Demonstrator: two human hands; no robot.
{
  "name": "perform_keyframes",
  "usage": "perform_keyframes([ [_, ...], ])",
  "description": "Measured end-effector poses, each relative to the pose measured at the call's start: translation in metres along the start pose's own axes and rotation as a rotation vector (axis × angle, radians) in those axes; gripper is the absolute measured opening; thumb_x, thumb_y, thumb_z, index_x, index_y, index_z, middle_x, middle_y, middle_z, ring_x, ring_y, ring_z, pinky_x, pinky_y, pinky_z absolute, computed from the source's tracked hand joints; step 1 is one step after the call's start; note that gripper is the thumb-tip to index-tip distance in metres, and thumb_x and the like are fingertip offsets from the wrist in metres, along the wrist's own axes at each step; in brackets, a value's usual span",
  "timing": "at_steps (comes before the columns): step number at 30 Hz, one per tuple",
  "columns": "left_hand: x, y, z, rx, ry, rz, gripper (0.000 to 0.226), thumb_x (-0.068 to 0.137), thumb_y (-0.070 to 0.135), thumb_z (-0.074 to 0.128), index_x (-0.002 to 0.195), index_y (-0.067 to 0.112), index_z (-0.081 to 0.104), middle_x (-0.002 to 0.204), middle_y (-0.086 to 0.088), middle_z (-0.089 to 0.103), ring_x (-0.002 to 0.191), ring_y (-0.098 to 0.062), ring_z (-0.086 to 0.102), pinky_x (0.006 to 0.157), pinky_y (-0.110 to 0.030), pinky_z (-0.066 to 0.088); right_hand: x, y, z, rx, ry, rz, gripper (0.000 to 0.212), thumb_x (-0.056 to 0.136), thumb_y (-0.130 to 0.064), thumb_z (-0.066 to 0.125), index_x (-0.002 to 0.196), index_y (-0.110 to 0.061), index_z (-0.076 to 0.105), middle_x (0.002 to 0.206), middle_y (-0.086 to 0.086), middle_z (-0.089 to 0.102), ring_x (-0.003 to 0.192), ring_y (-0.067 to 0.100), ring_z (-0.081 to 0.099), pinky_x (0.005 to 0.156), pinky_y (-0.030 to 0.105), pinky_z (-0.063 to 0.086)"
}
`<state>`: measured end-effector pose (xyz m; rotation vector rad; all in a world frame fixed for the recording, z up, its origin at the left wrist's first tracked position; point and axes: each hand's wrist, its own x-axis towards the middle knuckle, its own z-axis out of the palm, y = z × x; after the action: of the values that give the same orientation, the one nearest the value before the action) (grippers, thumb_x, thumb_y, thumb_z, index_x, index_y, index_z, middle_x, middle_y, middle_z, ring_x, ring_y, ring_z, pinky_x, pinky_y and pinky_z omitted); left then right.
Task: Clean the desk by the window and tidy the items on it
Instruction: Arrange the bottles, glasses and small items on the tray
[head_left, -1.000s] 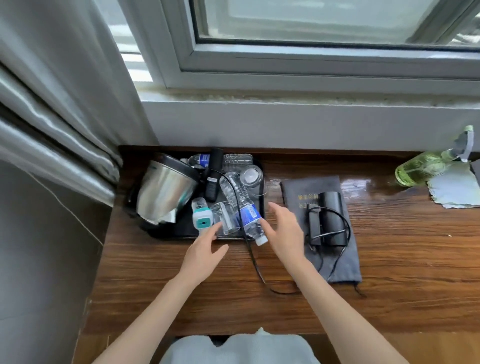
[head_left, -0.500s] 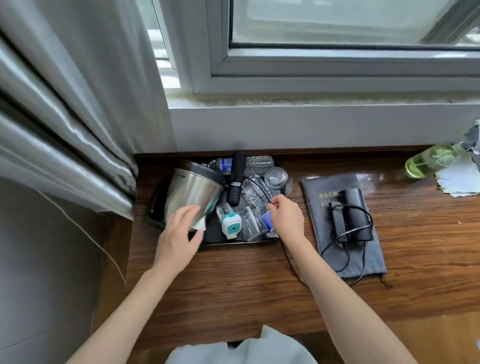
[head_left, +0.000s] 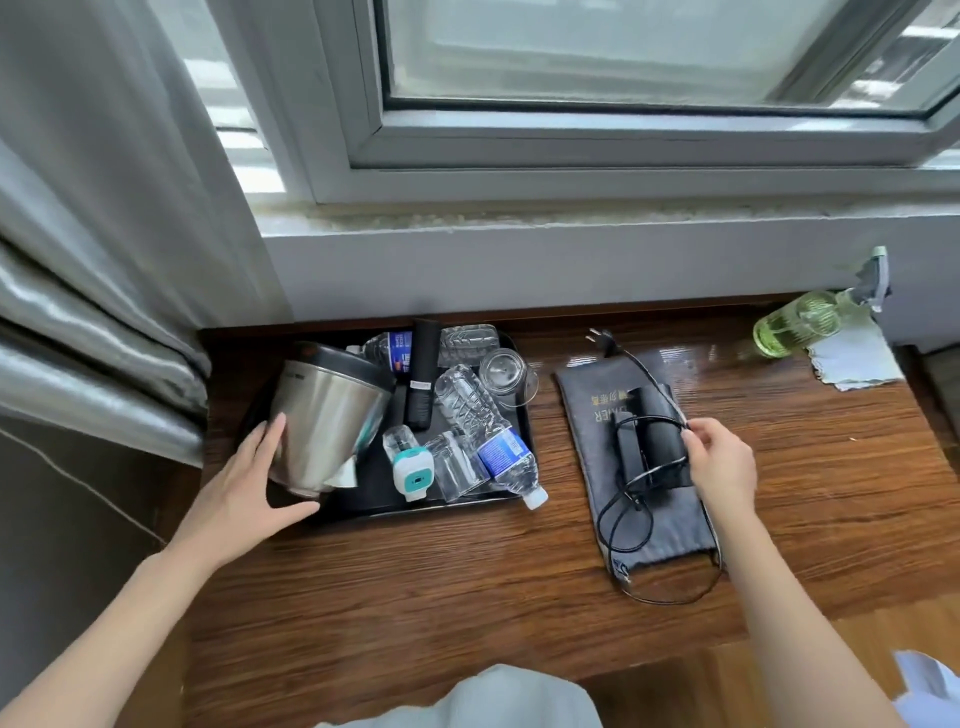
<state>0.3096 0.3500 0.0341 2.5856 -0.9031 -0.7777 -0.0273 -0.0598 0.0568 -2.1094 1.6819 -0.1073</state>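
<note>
Setting: brown wood-grain desk (head_left: 415, 582) below a grey-framed window (head_left: 623, 130), grey satin curtain (head_left: 93, 260) at 9 o'clock.
Tray: black rectangular tray (head_left: 447, 506) at 10 o'clock on the desk, crowded with items lying every way.
Kettle: brushed-steel electric kettle with a black lid (head_left: 327, 415), tilted on the tray's left side.
Left hand: left hand (head_left: 244, 483) spread wide, its palm and straight fingers pressed on the kettle's wall; it steadies, it does not clasp.
Bottles: clear plastic water bottle with a blue label (head_left: 483, 431) lies flat, its white cap over the tray's near rim; a second one lies at the tray's far edge.
Hair dryer: folded black hair dryer (head_left: 649, 436) on a dark grey cloth pouch (head_left: 649, 514) at 1 o'clock, just right of the tray.
Right hand: right hand (head_left: 722, 462) pinches the thin black power cord (head_left: 623, 504) at the dryer's right edge.
Cord: loose loops trail toward 6 o'clock; the plug (head_left: 602, 340) lies at 12 o'clock from the pouch.
Doing it well: likely best to wind the cord in even loops, drawing the plug in last so it does not drag, then stand the kettle upright with both hands.
Risk: the tilted kettle may roll onto the drinking glass (head_left: 504, 371) if released early.
Cleaning kit: green spray bottle (head_left: 800, 322) and white cloth (head_left: 857, 358) at 2 o'clock.
</note>
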Motion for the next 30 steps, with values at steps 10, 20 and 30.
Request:
perform_keyframes([
  [10, 0.008, -0.012, -0.001, 0.130, -0.131, -0.089, 0.136, 0.062, 0.065, 0.076, 0.150, 0.018, -0.018, 0.151, -0.010, 0.034, 0.135, -0.023, 0.038, 0.103, -0.031, 0.039, 0.024, -0.012, 0.021, 0.022, -0.016, 0.116, 0.046, 0.090, -0.038, 0.063, 0.129, -0.016, 0.055, 0.124, 0.012, 0.057, 0.109, 0.032, 0.056, 0.084, 0.041, 0.044],
  [20, 0.002, 0.002, 0.016, 0.211, -0.126, 0.015, 0.136, 0.068, 0.072, 0.064, 0.139, 0.017, -0.038, 0.144, -0.011, 0.044, 0.138, -0.019, 0.034, 0.119, -0.034, -0.004, -0.120, -0.153, 0.079, 0.138, -0.404, -0.716, 0.065, 0.087, -0.036, 0.067, 0.144, -0.022, 0.039, 0.141, -0.001, 0.045, 0.130, 0.014, 0.040, 0.105, 0.036, 0.041],
  [30, -0.020, 0.019, 0.018, -0.024, -0.123, -0.140, 0.137, 0.067, 0.070, 0.066, 0.142, 0.016, -0.035, 0.131, -0.013, 0.056, 0.127, -0.022, 0.046, 0.119, -0.044, 0.003, -0.174, -0.232, 0.140, 0.108, -0.638, -0.776, 0.089, 0.085, -0.051, 0.064, 0.154, -0.026, 0.013, 0.162, 0.006, 0.002, 0.147, 0.023, 0.008, 0.115, 0.039, 0.022],
])
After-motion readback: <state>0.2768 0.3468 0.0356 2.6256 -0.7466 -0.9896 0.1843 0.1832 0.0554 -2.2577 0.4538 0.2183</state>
